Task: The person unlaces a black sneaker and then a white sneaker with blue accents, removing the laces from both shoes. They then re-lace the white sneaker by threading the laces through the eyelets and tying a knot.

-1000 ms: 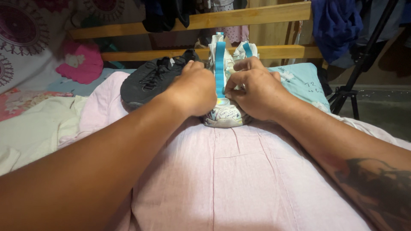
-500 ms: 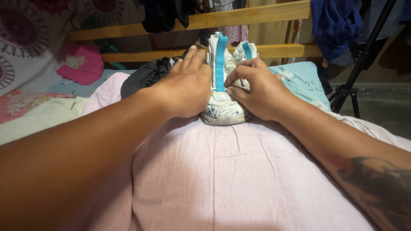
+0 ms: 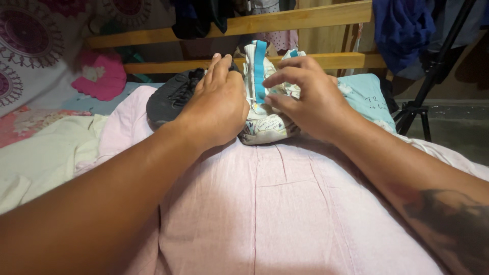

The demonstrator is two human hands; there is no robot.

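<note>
Person leans over a pink cloth (image 3: 285, 203) spread on the bed, both hands on a white patterned shoe with a blue strap (image 3: 261, 71), which stands toe toward them on the cloth. Left hand (image 3: 218, 104) rests flat against the shoe's left side, fingers extended and together, not curled round anything. Right hand (image 3: 305, 99) sits on the shoe's right side, thumb and forefinger pinched close at the blue strap; cannot tell if they actually grip it. A dark grey shoe (image 3: 170, 97) lies just beside, to the left, partly behind the left hand. Wooden bed rail (image 3: 153, 36) behind; tripod (image 3: 423, 97) far right.
</note>
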